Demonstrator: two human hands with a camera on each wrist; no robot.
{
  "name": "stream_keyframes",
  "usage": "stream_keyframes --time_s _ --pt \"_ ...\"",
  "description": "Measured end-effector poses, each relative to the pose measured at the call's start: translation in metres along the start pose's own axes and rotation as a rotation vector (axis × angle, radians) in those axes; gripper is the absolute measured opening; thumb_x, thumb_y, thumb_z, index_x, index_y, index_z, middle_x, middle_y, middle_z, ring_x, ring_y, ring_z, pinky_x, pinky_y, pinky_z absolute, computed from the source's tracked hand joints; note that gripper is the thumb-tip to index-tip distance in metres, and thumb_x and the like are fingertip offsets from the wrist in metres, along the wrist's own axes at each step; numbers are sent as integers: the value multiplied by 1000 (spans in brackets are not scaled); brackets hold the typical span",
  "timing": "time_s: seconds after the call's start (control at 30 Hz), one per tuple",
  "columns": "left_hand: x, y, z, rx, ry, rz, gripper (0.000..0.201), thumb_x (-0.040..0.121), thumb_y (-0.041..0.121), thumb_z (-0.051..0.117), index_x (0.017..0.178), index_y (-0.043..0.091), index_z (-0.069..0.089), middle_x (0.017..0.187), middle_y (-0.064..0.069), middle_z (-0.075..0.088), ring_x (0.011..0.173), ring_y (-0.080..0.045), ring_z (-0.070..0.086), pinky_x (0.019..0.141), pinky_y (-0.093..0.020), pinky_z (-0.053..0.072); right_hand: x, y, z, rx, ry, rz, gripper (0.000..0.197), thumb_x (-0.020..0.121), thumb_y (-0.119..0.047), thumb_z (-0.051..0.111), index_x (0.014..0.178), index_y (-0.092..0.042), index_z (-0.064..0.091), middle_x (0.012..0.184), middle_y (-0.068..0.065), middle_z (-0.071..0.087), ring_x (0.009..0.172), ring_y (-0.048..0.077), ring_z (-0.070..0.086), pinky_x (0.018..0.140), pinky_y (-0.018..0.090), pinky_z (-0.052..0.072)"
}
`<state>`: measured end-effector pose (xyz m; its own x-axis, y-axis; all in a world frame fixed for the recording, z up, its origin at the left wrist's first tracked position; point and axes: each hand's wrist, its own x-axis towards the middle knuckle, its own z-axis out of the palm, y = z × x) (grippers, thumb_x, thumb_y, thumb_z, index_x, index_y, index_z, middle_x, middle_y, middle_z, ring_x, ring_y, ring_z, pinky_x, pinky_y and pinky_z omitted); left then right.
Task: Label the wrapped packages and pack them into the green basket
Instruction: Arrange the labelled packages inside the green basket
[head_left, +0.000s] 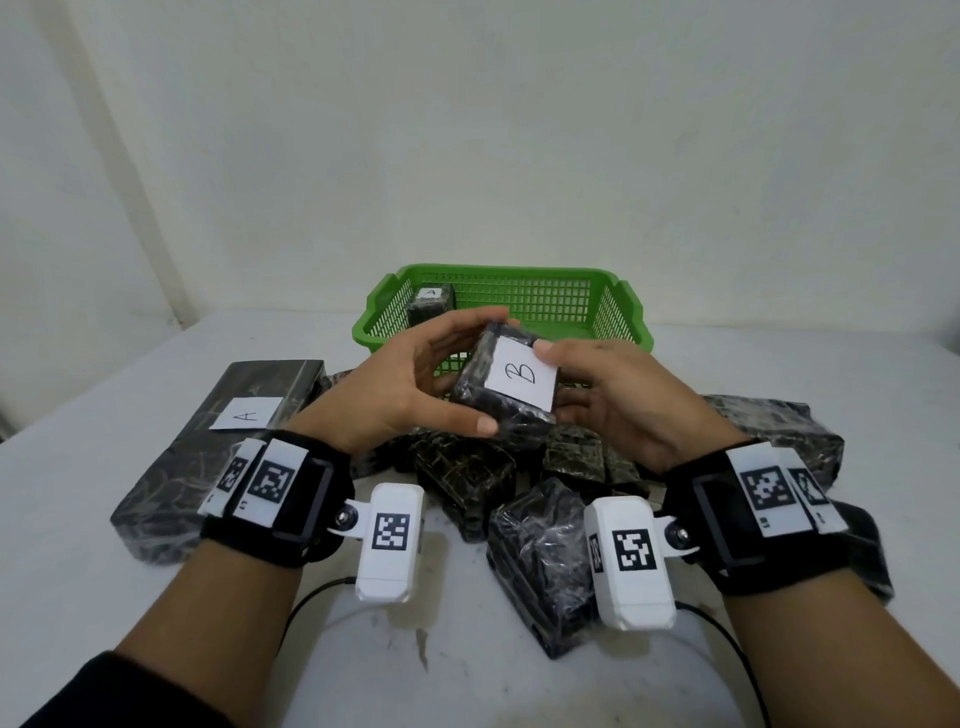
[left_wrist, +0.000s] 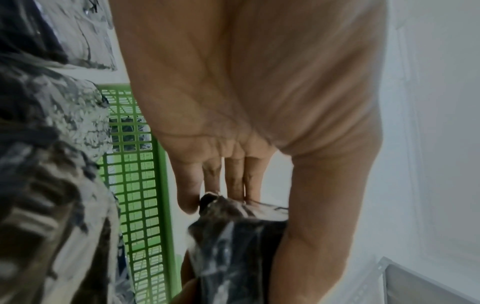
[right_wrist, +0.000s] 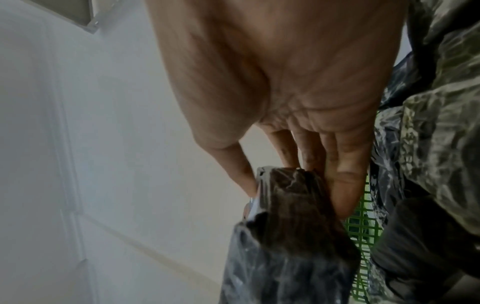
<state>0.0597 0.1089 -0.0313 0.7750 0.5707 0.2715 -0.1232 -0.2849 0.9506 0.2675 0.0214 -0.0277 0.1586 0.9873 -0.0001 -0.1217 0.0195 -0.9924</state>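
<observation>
Currently both hands hold one small wrapped package (head_left: 498, 400) raised above the pile, in front of the green basket (head_left: 571, 291). The left hand (head_left: 410, 384) clamps it from its own side, thumb along the near lower edge and fingers curled over the far top edge. The right hand (head_left: 613, 395) supports the opposite side, thumb pressing on the corner of the white label (head_left: 521, 373) (marked "B") that lies on the package's upper face; its fingers pass beneath the package. Beyond the grip, the basket stands on the white table (head_left: 104, 597) and contains one package with an "A" label (head_left: 429, 304), set against its left wall. Directly below and nearer than the grip lies a heap of unlabelled dark packages (head_left: 540, 551). Left of the left hand, a long flat package (head_left: 208, 457) lies on the table with an "A" label on top.
</observation>
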Motion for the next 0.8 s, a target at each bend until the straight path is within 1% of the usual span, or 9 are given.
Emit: stream_keyframes --time_s 0.07,0.13,0.2,0.3,0.37,0.47,0.6,0.7,0.8 --pt "0 0 0 -30 8 -13 94 65 4 86 150 16 47 148 -2 57 141 -20 51 108 -39 49 1 1 -3 51 19 -17 18 99 -10 65 111 -1 75 108 18 79 88 26 71 70 31 63" --pt "2 0 -1 -76 80 -21 90 67 6 85 148 16 48 146 0 60 133 -22 59 101 -34 54 3 0 -5 131 48 -40 16 97 -4 66 110 -1 75 100 14 79 87 24 74 71 32 64" --pt "4 0 1 -163 167 -60 74 75 8 80 144 12 53 139 -5 66 122 -23 66 95 -33 59 5 -1 -7 192 95 -53 20 95 -1 67 114 0 72 102 14 79 90 25 75 70 33 64" --pt "8 0 6 -199 256 -91 43 85 17 78 125 4 65 121 -13 74 102 -22 73 80 -27 63 6 0 -7 216 128 -38 25 95 2 67 120 4 69 109 19 78 101 29 74 77 38 66" --pt "9 -2 8 -154 302 -89 39 82 20 76 115 1 69 112 -12 77 94 -20 75 74 -22 61 6 1 -4 201 97 -10 26 95 4 64 121 7 67 116 23 76 103 32 73 80 42 66" --pt "9 -1 8 -123 318 -99 41 78 18 75 113 -3 69 111 -13 78 95 -20 76 78 -24 62 6 1 0 121 37 24 24 96 -3 67 119 0 69 113 19 77 103 31 74 79 44 66" --pt "11 1 10 -82 332 -141 27 89 6 71 113 -4 69 106 -13 78 91 -19 76 74 -22 61 11 -2 -2 -44 69 29 22 95 -20 74 113 -7 75 110 13 80 100 27 76 79 41 63" --pt "15 3 9 -67 339 -159 24 91 5 70 113 -4 70 106 -13 79 89 -18 76 72 -20 59 16 -6 -4 -94 79 17 24 93 -19 75 113 -4 76 107 12 81 100 28 77 86 39 60" --pt "19 7 3 -43 326 -169 23 92 8 70 114 -2 71 111 -12 78 98 -22 76 82 -28 60 24 -12 -4 -74 72 17 28 92 -16 76 115 0 74 109 15 80 96 26 75 92 41 59"
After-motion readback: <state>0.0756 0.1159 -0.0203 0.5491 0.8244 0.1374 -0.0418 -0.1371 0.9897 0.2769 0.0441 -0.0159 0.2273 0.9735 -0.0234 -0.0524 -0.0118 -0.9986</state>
